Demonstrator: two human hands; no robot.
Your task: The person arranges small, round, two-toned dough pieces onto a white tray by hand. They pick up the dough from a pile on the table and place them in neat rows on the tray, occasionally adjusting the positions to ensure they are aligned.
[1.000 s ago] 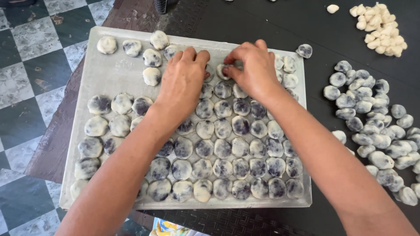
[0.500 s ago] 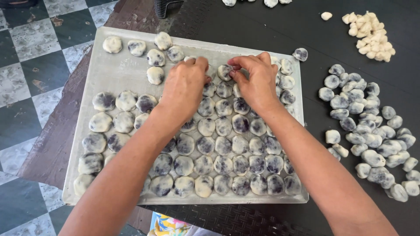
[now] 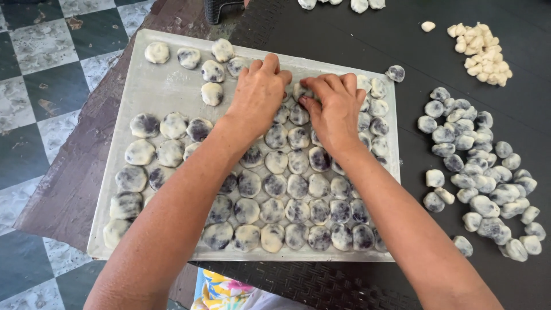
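Pressing discs on the tray, far side: left hand flat, fingers together; right hand pinching a disc. Right half is packed; far-left gaps remain, and a pile waits on the desk.

Pale dough pieces mottled dark purple, grey tray (floor checkered green-white).

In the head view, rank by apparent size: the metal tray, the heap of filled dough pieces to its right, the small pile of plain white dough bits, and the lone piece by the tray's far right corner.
1. Metal tray
2. Heap of filled dough pieces
3. Pile of plain white dough bits, though farther from the camera
4. Lone piece
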